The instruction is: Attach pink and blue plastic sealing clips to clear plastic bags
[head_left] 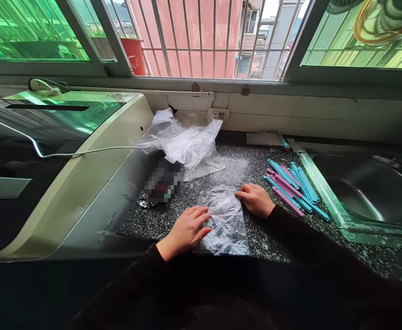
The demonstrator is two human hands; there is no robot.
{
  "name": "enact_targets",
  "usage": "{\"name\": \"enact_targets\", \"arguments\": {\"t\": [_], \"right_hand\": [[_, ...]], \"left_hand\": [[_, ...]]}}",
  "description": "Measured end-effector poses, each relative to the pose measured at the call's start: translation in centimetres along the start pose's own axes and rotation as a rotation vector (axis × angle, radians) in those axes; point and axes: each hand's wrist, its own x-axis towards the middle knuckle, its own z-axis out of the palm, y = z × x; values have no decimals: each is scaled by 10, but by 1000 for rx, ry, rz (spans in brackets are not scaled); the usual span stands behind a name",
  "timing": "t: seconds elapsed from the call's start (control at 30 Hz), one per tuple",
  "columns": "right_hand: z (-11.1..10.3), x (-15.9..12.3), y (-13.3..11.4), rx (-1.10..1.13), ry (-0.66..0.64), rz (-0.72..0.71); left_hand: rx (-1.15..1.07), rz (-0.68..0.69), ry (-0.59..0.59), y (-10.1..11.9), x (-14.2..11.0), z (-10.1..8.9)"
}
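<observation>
A clear, wrinkled plastic bag [226,224] lies flat on the speckled dark countertop in front of me. My left hand [187,229] rests at its left edge, fingers stretched out and apart over the film. At the bag's upper right corner is my right hand [257,200], its fingers curled together and the fingertips on the edge of the film. Just right of that hand lies a loose pile of teal and pink plastic strips [290,185], which look like bag sealing clips. Several crumpled clear bags [187,142] are heaped behind the flat one.
A washing machine [118,151] with a white cable [111,149] across it stands at the left. Beside it is a dark, blurred-out object [165,183]. A metal sink [359,183] is at the right. A wall socket [219,113] sits below the barred window.
</observation>
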Motion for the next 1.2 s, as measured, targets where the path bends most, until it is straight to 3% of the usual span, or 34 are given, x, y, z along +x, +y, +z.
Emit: {"name": "enact_targets", "arguments": {"t": [0.17,0.33,0.43,0.5,0.7,0.83,0.97,1.07,1.2], "right_hand": [[-7,-15,16,-21,89,69],[-26,-27,5,-11,111,-266],[-27,-25,-9,-29,90,-428],[-24,-21,-17,-13,99,-459],[-28,-15,-26,220,272,-260],[-47,-19,-23,316,291,-128],[-69,-19,-25,453,243,57],[-89,-11,-22,604,179,205],[-102,2,-4,926,41,508]], "left_hand": [[-10,61,73,-7,-11,3],[66,249,118,-4,-38,2],[136,235,136,1,-44,8],[163,198,166,5,-43,11],[89,218,315,8,-31,8],[73,250,310,6,-27,6],[-9,104,388,12,-13,13],[-255,-79,389,15,14,8],[-855,-279,410,8,63,-12]]}}
